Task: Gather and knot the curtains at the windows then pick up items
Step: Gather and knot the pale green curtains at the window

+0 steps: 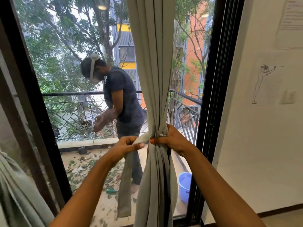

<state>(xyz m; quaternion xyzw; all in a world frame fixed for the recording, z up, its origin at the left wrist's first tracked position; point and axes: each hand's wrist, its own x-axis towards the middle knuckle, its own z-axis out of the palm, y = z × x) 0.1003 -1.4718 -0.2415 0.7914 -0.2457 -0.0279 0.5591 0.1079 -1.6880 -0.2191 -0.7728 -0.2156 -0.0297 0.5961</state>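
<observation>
While the right hand (172, 140) clutches the bunched curtain (152, 63) hanging before the window (211, 95), the left hand (127, 145) grips the tie (125, 185), drawn taut beside the bunch.

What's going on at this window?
A person is tying back the grey curtain. Their right grip holds the gathered bunch; the left grip pinches a fabric strip coming off it, its tail hanging down. No finished knot shows. Outside, another person stands on the leaf-strewn balcony near a blue bucket.
</observation>
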